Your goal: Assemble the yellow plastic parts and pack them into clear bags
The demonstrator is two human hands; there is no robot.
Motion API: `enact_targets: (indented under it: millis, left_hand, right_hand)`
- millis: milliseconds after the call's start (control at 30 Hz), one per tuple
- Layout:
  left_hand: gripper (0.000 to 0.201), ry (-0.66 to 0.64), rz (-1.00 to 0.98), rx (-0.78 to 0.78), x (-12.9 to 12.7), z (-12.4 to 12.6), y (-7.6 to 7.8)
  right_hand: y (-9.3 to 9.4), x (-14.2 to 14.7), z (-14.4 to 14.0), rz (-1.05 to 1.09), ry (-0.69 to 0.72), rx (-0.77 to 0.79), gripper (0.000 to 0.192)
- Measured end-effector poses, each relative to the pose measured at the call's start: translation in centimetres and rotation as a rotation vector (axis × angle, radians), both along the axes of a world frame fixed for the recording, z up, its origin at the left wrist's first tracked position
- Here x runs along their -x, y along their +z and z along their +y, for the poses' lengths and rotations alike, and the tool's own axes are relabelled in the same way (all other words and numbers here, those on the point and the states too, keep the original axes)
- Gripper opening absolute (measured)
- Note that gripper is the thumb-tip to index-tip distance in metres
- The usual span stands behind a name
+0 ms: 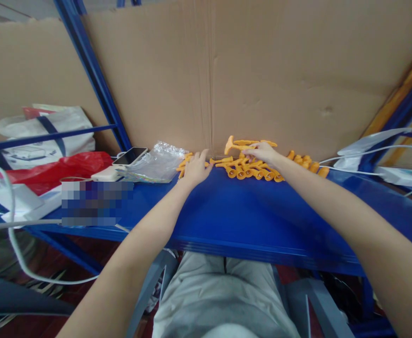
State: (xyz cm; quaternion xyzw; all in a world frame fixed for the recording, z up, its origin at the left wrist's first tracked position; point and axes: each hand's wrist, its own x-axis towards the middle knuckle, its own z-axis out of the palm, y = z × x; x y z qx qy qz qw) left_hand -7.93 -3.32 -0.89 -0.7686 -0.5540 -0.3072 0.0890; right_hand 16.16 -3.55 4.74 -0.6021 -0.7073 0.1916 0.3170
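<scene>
Left hand (196, 169): lay spread, fingers on the small orange parts (186, 163).
Right hand (262, 152): pinched one orange piece (239, 143) above the orange pile (258, 170) on the blue tabletop (227, 206).
Advice: lift singly, steadying the neighbours.

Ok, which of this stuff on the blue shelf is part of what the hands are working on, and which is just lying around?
In hand:
- orange plastic parts, heaped by the cardboard
- left hand, resting on a few of them
- right hand, pinching one part

Lying about:
- clear plastic bag
- phone
- red bag
- white cables
- tote bag
</scene>
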Motion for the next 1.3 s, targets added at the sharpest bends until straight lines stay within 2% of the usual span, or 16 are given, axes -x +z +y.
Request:
enact_targets:
  millis: [67, 133, 200, 333, 433, 533, 667, 867, 1167, 1300]
  left_hand:
    - [0.045, 0.144, 0.107, 0.092, 0.8, 0.2, 0.3]
    - [0.044, 0.226, 0.188, 0.205, 1.5, 0.3, 0.5]
    - [0.046, 0.248, 0.25, 0.322, 1.9, 0.5, 0.6]
    - [0.048, 0.221, 0.337, 0.465, 2.1, 0.6, 0.6]
    - [0.046, 0.207, 0.326, 0.442, 2.1, 0.8, 0.4]
    - [0.046, 0.18, 0.299, 0.353, 2.2, 1.2, -0.1]
    - [0.044, 0.055, 0.293, 0.254, 2.4, 2.2, -1.1]
    - [0.037, 0.021, 0.297, 0.276, 2.5, 3.3, -2.1]
    - [0.031, 0.057, 0.257, 0.21, 2.7, 3.1, -1.6]
    - [0.032, 0.076, 0.178, 0.115, 2.7, 3.3, -1.4]
  right_hand:
    - [-0.6, 0.9, 0.2, 0.026, -0.079, -0.016, 0.024]
    - [-1.2, 2.1, 0.2, 0.008, -0.125, -0.025, 0.025]
    - [-1.8, 3.4, 0.1, -0.088, -0.136, -0.066, 0.025]
    - [-2.6, 5.9, -0.3, -0.448, -0.158, -0.167, 0.034]
    - [-3.0, 7.3, -0.3, -0.603, -0.137, -0.162, 0.043]
    - [-3.6, 8.3, -0.2, -0.711, -0.092, -0.194, 0.045]
    - [-4.6, 9.1, -0.3, -0.773, -0.04, -0.227, 0.044]
    - [-4.9, 9.9, -0.4, -0.766, -0.067, -0.192, 0.043]
    - [-6.1, 9.0, -0.6, -0.717, -0.08, -0.133, 0.067]
    - [-6.5, 8.5, -0.5, -0.69, -0.023, -0.151, 0.064]
